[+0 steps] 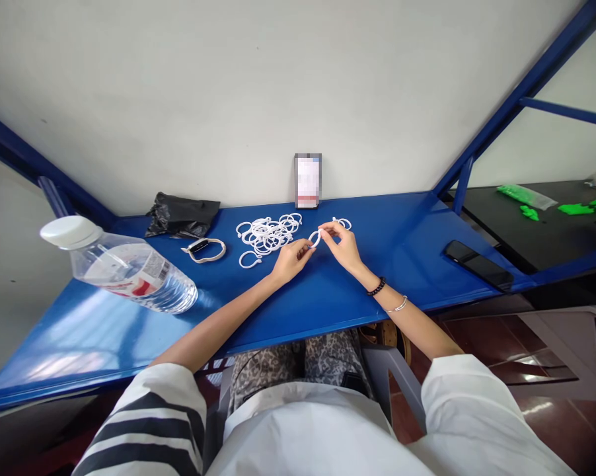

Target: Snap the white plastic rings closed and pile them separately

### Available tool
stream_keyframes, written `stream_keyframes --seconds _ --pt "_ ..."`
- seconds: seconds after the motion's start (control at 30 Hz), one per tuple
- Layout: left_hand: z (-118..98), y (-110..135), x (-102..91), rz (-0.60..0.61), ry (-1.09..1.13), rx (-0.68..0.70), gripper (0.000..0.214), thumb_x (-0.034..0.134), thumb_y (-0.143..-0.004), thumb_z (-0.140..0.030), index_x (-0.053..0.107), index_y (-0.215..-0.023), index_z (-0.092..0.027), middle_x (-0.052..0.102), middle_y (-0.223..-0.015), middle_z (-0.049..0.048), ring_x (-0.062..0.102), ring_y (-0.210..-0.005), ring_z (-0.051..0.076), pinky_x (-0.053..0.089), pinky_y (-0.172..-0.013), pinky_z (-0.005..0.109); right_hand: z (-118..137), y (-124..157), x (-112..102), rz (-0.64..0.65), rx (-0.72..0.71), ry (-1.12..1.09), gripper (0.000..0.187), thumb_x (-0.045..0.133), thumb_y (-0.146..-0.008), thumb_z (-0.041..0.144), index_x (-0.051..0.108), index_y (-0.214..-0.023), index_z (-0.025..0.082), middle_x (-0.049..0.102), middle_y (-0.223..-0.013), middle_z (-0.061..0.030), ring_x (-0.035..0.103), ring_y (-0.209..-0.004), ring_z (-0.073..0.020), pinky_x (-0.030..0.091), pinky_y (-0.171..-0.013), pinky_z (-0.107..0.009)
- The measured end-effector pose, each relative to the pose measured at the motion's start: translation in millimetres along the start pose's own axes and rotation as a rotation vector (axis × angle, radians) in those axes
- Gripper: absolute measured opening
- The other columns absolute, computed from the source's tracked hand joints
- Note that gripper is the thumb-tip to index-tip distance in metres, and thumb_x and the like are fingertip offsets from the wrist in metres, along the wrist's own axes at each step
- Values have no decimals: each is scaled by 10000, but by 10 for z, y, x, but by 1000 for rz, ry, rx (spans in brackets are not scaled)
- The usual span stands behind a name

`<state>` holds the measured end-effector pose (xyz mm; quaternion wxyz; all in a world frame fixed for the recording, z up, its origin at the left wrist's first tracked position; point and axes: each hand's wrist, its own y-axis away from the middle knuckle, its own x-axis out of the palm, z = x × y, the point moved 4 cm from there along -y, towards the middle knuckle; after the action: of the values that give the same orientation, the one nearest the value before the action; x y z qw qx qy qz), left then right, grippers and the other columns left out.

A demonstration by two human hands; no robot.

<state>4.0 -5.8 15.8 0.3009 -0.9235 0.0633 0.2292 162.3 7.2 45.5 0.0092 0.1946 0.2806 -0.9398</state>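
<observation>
Between my two hands is a white plastic ring, the same kind as those on the table. My left hand pinches its lower left side. The fingertips of my right hand close on its upper right side, where a small part of the ring is hidden. A loose pile of several white rings lies just left of and behind my left hand. Behind my right hand, partly covered by it, more white ring shapes rest on the blue table.
A smartphone leans upright against the wall. On the left are a water bottle, a black plastic bag and a watch. A dark phone lies near the right edge. Green pieces lie on a black table beyond.
</observation>
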Motion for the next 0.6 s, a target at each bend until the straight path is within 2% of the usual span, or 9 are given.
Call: stream_keyframes --seconds 0.27,0.6 --pt "-14 1 -63 -29 34 -55 308 446 -952 -392 648 -913 -162 596 -632 3 546 -545 117 427 -584 243 -6 -11 19 64 31 -27 266 528 -910 472 622 -936 225 700 -898 -41 667 -815 -195 545 -785 -354" --pt "3 -8 -105 -78 206 -177 404 447 -944 -505 645 -913 -154 554 -593 -13 522 -491 91 421 -532 218 50 0 39 88 -13 17 237 563 -892 430 643 -970 221 702 -905 -45 652 -812 -191 535 -758 -336"
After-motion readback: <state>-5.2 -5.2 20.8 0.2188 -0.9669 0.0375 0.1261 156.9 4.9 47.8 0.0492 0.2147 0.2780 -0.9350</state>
